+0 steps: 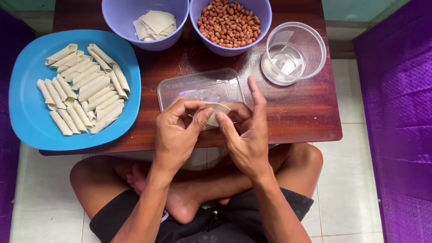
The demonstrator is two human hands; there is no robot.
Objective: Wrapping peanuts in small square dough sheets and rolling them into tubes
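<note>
the two lilac bowls at the top of the frame are cut off by the upper edge: the bowl of dough sheets (145, 19) and the bowl of peanuts (230, 21) both lose their far rims. the wooden table (297, 109) runs out of the top too, so its far end is unseen. near the centre, the left hand (178, 135) and right hand (247, 135) cover most of the small dough wrapper (216, 112), and what lies inside it cannot be told. they also hide the near edge of the clear plastic lid (198, 88). both forearms leave the frame at the bottom edge. the purple cloth (407, 105) is clipped at the right.
</note>
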